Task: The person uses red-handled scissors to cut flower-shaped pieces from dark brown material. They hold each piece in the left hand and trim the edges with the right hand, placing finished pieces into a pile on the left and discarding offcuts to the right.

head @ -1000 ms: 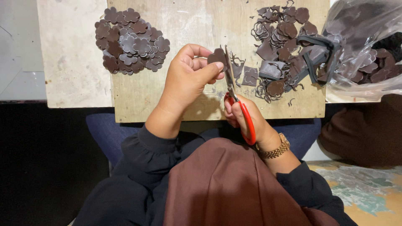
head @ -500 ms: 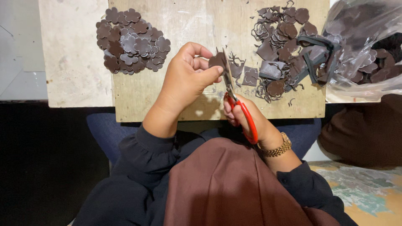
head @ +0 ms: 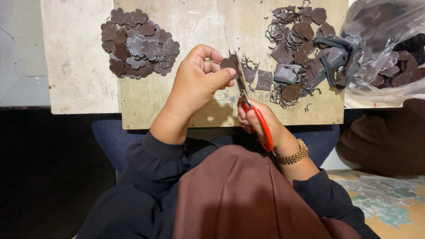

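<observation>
Nearest the camera, a brown cloth (head: 248, 199) is spread over the lap, flanked by dark sleeves. Just beyond it, the right hand (head: 261, 126) is closed through the red handles of a pair of scissors (head: 250, 104), a gold wristwatch (head: 292, 155) being worn on that wrist. The blades are pointed up and away from the body, and their tips are met by a small dark brown piece (head: 230, 63). That piece is pinched between the thumb and fingers of the left hand (head: 197, 84), which is curled shut around it and is held just left of the blades, slightly farther out than the right hand. The two hands are set close together above the near edge of a worn wooden board (head: 186, 106), which lies on the pale tabletop (head: 75, 79).

Farther out on the board, to the left of the left hand, a heap of cut flower-shaped brown pieces (head: 139, 42) is seen. To the right of the blades, a looser pile of brown offcuts and uncut shapes (head: 296, 48) is spread, one single flower piece (head: 264, 79) lying just beside the scissors. At the far right, a clear plastic bag (head: 385, 44) holding more brown shapes is rested partly on the board's edge.
</observation>
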A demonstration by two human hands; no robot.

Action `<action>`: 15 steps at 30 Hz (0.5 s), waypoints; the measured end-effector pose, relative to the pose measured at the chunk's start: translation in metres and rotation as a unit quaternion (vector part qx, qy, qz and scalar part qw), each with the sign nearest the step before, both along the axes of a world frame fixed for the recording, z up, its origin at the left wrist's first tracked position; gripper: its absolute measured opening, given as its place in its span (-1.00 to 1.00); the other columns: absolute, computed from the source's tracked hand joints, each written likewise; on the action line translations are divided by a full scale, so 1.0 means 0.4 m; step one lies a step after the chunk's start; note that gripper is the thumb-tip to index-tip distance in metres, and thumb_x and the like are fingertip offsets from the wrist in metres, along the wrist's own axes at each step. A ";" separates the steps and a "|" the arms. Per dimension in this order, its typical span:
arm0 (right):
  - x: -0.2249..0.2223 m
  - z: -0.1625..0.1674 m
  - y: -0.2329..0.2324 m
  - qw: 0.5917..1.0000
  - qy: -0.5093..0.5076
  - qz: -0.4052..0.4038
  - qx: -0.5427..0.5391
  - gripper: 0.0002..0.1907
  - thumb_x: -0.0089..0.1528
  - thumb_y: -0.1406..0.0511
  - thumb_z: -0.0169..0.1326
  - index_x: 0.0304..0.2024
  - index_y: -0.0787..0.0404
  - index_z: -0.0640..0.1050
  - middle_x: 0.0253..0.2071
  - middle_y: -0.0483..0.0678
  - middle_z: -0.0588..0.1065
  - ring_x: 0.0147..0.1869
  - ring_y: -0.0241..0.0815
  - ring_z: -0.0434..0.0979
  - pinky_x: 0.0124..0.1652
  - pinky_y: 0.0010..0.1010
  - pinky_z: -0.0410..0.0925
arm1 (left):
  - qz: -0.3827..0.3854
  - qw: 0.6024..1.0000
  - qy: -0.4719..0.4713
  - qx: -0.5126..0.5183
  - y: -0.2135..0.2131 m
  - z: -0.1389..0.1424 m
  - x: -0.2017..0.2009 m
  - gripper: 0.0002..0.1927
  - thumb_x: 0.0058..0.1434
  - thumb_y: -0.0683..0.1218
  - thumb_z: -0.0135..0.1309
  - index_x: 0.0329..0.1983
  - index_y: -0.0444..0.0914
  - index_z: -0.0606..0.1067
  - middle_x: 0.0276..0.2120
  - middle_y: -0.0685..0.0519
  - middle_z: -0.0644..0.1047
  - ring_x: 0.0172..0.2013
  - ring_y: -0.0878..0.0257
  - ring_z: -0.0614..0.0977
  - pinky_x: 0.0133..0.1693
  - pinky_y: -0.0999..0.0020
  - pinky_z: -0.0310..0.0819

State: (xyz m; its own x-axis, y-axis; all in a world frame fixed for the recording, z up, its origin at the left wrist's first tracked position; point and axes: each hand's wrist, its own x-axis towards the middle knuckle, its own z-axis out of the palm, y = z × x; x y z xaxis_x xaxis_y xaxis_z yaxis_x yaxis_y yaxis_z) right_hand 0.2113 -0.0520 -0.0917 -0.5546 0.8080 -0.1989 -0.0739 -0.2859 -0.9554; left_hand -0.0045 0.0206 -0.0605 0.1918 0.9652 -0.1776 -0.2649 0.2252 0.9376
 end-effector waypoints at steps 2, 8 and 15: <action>0.001 0.000 0.003 1.000 0.001 0.003 0.000 -0.43 0.35 -0.19 -0.07 -0.20 0.18 0.34 -0.39 -0.24 0.23 -0.39 -0.41 0.12 -0.40 -0.58 0.14 | -0.003 1.000 -0.001 0.002 0.003 -0.001 0.001 -0.68 0.19 -0.26 0.22 -0.08 -0.36 0.34 -0.41 0.00 0.59 -0.40 0.32 0.69 -0.35 0.49 0.60; 0.000 -0.002 0.010 0.999 -0.003 0.031 0.038 -0.38 0.34 -0.23 -0.07 -0.13 0.18 0.34 -0.33 -0.22 0.26 -0.31 -0.40 0.19 -0.30 -0.57 0.21 | -0.035 0.998 0.053 0.020 0.003 -0.005 0.001 -0.65 0.18 -0.26 0.24 -0.07 -0.35 0.35 -0.39 0.01 0.60 -0.40 0.35 0.66 -0.37 0.52 0.53; -0.002 -0.010 0.008 0.999 0.032 0.026 0.021 -0.33 0.32 -0.27 -0.07 -0.12 0.19 0.33 -0.30 -0.22 0.23 -0.29 -0.40 0.16 -0.28 -0.56 0.18 | -0.026 0.999 0.021 0.008 0.001 -0.017 0.006 -0.65 0.18 -0.25 0.25 -0.07 -0.36 0.34 -0.41 0.02 0.57 -0.41 0.34 0.67 -0.35 0.50 0.56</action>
State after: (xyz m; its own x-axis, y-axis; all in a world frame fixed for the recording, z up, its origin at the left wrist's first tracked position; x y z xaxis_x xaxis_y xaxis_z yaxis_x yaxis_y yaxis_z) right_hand 0.2104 -0.0487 -0.0958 -0.6066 0.7846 -0.1284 -0.1209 -0.2507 -0.9605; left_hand -0.0023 0.0208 -0.0674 0.2344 0.9568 -0.1720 -0.2133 0.2232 0.9511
